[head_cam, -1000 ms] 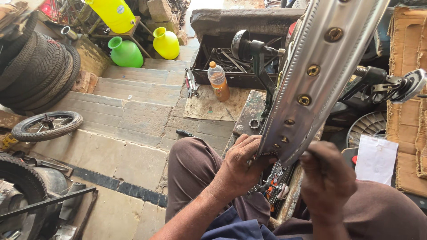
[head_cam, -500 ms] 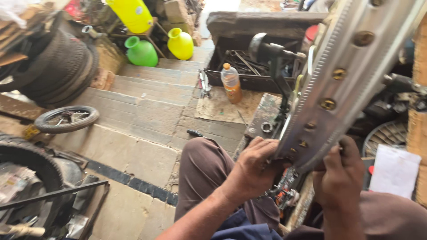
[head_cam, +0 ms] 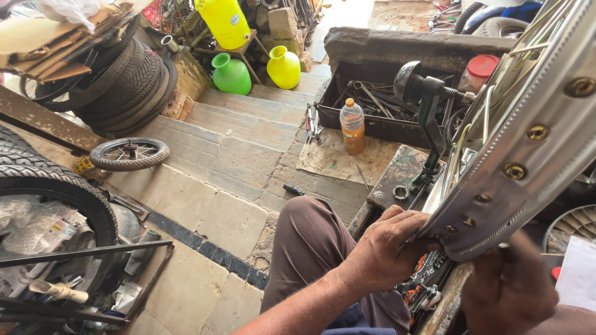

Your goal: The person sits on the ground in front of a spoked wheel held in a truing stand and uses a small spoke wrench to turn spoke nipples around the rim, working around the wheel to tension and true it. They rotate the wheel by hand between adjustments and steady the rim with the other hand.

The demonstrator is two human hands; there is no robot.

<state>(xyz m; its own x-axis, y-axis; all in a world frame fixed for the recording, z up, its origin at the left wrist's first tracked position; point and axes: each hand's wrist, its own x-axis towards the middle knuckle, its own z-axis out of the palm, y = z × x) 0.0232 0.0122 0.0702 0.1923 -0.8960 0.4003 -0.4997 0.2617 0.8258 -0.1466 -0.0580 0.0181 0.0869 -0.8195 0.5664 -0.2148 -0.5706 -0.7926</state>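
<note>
fingers of both hands clamped on wheel rim [head_cam: 528, 155], orange bottle [head_cam: 352, 127] and toolbox [head_cam: 372, 105] beyond

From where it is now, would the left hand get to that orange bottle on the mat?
Probably yes: the left hand grips the wheel rim, and bare stone lies between it and the bottle. It would need to let go and stretch.

A plastic bottle [head_cam: 352, 126] of orange liquid stands on a dirty cloth [head_cam: 338, 161]. Just behind the bottle lies a dark toolbox [head_cam: 372, 121]. Up the steps from the bottle sit a green jug [head_cam: 231, 74] and a yellow jug [head_cam: 284, 67]. Well left of the bottle lies a small spoked wheel [head_cam: 129, 154], with stacked tyres [head_cam: 127, 84] behind it.
</note>
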